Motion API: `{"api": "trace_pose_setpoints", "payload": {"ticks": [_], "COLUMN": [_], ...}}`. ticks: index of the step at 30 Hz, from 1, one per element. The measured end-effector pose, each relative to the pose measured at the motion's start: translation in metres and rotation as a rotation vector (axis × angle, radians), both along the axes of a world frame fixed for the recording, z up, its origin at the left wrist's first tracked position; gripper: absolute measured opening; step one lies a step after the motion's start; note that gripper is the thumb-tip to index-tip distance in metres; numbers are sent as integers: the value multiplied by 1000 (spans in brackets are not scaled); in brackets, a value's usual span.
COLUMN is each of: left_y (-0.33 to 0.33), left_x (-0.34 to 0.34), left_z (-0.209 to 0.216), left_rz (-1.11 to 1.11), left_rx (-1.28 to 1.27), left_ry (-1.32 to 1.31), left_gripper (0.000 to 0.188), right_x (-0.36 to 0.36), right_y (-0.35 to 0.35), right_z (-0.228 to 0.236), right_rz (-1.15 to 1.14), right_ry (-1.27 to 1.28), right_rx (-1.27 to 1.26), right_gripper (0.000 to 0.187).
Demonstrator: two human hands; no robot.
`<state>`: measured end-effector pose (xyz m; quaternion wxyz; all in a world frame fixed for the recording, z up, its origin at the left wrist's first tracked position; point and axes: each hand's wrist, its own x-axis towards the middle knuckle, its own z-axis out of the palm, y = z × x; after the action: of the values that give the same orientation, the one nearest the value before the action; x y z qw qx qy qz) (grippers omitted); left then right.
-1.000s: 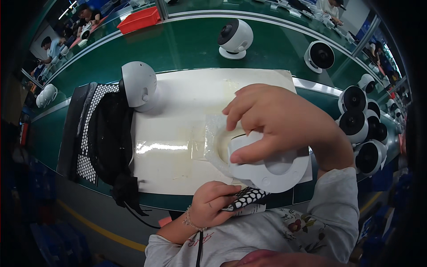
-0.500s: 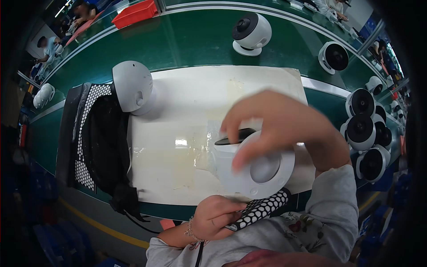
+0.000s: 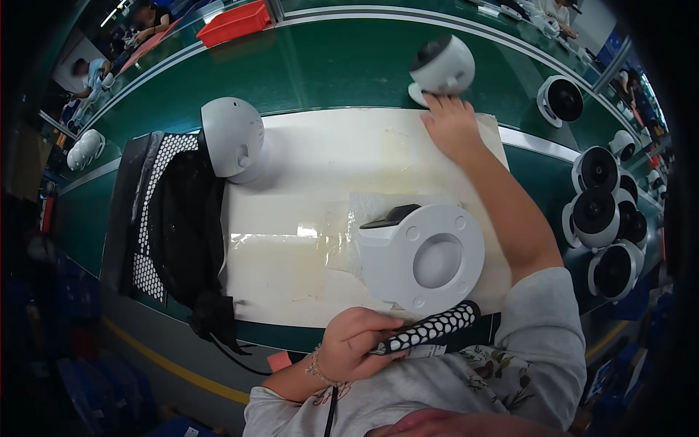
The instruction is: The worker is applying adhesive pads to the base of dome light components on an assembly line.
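A round white device with a black face point(image 3: 455, 62) tilts on its small white base at the far side. My right hand point(image 3: 453, 127) grips it low near the base, fingers partly hidden by it. Close to me, my left hand point(image 3: 358, 341) is closed on a black bar with a white honeycomb pattern point(image 3: 437, 326). Just beyond that bar, a larger white device point(image 3: 470, 251) lies on its side with its round base underside facing up. It rests on clear plastic over a white sheet point(image 3: 291, 284).
Another white device point(image 3: 231, 135) stands at the sheet's left, beside a black pouch point(image 3: 182, 226) and honeycomb-patterned strip point(image 3: 149, 269). Several black-faced devices point(image 3: 593, 211) cluster at right, one point(image 3: 559, 100) further back. A red tray point(image 3: 233, 23) sits at the back, where other people work.
My right hand has gone from above the lying device to the far one, which has tipped and shifted slightly right. The left hand keeps its hold. The view has shifted slightly.
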<state>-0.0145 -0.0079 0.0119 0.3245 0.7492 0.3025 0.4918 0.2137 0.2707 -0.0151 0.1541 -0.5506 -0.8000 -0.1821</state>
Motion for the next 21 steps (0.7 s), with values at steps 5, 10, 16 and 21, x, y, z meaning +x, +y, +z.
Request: {"api": "trace_pose_setpoints", "payload": {"ticks": [5, 10, 16, 21], "left_y": [-6, -11, -19, -34], "left_x": [-4, -2, -1, 11], "left_z": [1, 4, -17, 11], "left_rz": [20, 218, 327, 395], "left_rx": [-93, -242, -256, -228], "left_ry": [-24, -130, -430, -651], "left_gripper": [21, 24, 28, 46], "right_x": [25, 55, 38, 3], "right_y": [-83, -129, -213, -253], "right_z": [18, 40, 129, 110], "right_rz": [12, 26, 438, 956], "right_ry": [83, 124, 740, 814], "right_rx": [-311, -369, -655, -296], "right_gripper": [42, 40, 31, 73]}}
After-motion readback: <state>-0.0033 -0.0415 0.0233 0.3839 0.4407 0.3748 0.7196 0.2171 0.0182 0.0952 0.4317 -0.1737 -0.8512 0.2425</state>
